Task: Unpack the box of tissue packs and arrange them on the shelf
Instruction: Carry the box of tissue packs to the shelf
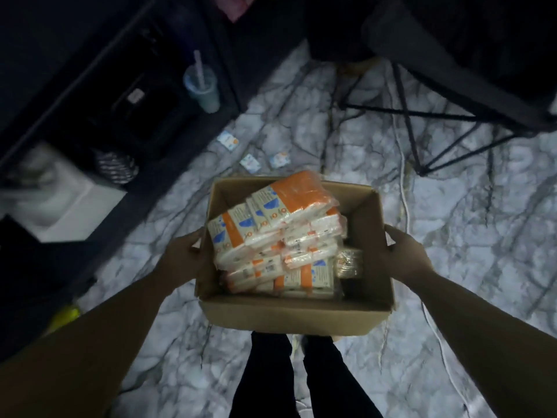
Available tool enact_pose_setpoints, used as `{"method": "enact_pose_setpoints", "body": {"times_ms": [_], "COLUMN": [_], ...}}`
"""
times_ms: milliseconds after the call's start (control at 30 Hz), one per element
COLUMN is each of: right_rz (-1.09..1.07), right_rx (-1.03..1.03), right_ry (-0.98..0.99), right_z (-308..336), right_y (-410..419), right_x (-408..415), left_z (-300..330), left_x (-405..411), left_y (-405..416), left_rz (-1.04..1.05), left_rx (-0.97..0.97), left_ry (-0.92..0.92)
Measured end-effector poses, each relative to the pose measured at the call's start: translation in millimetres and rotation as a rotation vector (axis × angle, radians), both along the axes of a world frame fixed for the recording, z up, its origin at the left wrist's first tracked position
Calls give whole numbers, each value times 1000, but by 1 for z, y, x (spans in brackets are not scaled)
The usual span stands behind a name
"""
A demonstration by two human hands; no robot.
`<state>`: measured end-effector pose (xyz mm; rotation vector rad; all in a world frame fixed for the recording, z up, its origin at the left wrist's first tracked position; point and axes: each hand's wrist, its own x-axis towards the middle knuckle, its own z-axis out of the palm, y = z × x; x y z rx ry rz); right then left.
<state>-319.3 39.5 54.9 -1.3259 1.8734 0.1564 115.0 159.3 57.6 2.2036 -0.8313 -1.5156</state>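
From my remote station I logged the left hand [184, 251] pressed against the left wall of the cardboard box [298, 315], thumb hooked over the rim and fingers wrapped round the outside, so it gripped the box. The right hand [404, 251] did the same on the right wall, thumb on the rim and fingers curled round the side. Between them the box was held up off the floor, open at the top, directly above the person's dark-trousered legs [298, 378]. Inside, the tissue packs [271, 236] lay stacked in an uneven heap filling the left and middle of the box; they were white with orange bands and blue marks, wrapped in clear plastic, the topmost bundle tilted and rising above the far rim. A small roundish item [349, 262] sat at the right of the heap; I could not tell what it was. On the marbled floor [452, 236] beyond the box lay three loose small packs [250, 162], near the foot of a dark shelf unit [144, 122]. A lidded cup with a straw [202, 86] stood on that unit. A black folding frame [422, 122] stood at the upper right.
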Motion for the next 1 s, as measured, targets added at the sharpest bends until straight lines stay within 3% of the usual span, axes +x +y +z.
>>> {"method": "enact_pose_setpoints", "body": {"times_ms": [333,467,667,900,1000], "right_rz": [463,579,729,829,908], "right_rx": [-73,-77,-64,-87,-102], "right_ry": [-57,-74,-59,-52,-48], "right_z": [30,33,31,1,-15], "right_y": [-28,-22,-21,-23,-25], "right_x": [181,256,350,419,437], "left_z": [36,33,7,-26,-42], "left_x": [72,111,170,190,192], "left_y": [143,190,252,276,276], "left_rz": [424,475,505,712,577], "left_rx": [-35,-4,38,17,92], "left_ry": [-128,-217,-201,-210,-291]}}
